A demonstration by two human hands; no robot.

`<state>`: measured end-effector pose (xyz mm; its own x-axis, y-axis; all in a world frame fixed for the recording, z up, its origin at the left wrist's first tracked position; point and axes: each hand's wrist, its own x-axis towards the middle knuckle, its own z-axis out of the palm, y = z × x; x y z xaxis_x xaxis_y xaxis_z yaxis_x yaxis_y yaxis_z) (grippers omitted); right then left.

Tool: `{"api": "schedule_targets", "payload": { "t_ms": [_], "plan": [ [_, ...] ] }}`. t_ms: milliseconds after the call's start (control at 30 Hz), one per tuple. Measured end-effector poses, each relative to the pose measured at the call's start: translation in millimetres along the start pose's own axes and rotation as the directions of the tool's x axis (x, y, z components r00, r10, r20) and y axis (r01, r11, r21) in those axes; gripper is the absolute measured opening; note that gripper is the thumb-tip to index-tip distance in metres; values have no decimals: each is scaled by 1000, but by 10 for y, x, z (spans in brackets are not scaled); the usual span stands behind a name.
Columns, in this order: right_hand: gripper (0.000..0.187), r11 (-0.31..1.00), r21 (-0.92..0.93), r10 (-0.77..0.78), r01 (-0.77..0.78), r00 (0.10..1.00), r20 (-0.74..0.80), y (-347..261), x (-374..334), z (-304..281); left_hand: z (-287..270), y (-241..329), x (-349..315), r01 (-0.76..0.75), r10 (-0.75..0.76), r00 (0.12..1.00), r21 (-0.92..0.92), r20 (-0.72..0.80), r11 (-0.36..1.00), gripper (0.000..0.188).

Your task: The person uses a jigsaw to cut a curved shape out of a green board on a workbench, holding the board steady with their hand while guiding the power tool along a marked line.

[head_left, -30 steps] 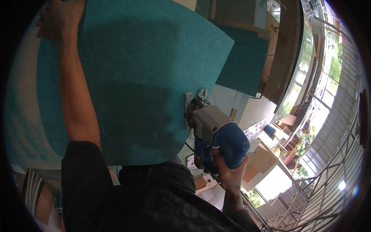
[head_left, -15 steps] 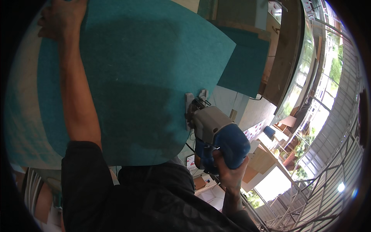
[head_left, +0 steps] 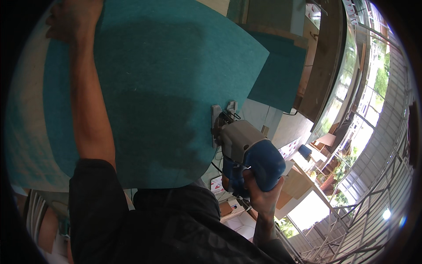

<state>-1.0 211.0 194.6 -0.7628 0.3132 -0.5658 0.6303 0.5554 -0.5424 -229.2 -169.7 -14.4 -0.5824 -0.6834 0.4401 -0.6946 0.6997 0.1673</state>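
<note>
A large teal board point(head_left: 149, 88) with a rounded near corner spreads in front of me. My right hand point(head_left: 263, 196) is closed round the handle of a blue and grey jigsaw point(head_left: 252, 147). The jigsaw's metal base plate point(head_left: 215, 125) rests at the board's right edge; its blade and the cut are hidden from view. My left arm stretches far across the board's left part. There my left hand point(head_left: 77, 20) lies on the surface with bent, slightly parted fingers, partly cut off by the picture's upper rim.
Beyond the board's right corner lies another teal piece point(head_left: 279, 72). A thick wooden beam point(head_left: 323, 66) runs at the far right. Cardboard-coloured panels point(head_left: 296, 182) lie low on the right, past the jigsaw. A pale, teal-smeared surface point(head_left: 28, 132) borders the left side.
Almost nothing differs. My left hand and forearm appear slightly higher and farther right, while the jigsaw stays at nearly the same spot on the board's edge.
</note>
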Motion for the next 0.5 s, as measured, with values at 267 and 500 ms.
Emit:
{"api": "schedule_targets", "payload": {
  "t_ms": [267, 500],
  "plan": [
    [14, 1000, 3, -23, 23, 1000, -5, -36, 24, 29, -133, 62, -26, -22, 23, 999, -47, 22, 999, 67],
    [16, 1000, -9, -14, 14, 1000, -17, -17, 27, 11, -166, 116, -64, -31, 32, 999, -86, 12, 996, 63]
  ]
}}
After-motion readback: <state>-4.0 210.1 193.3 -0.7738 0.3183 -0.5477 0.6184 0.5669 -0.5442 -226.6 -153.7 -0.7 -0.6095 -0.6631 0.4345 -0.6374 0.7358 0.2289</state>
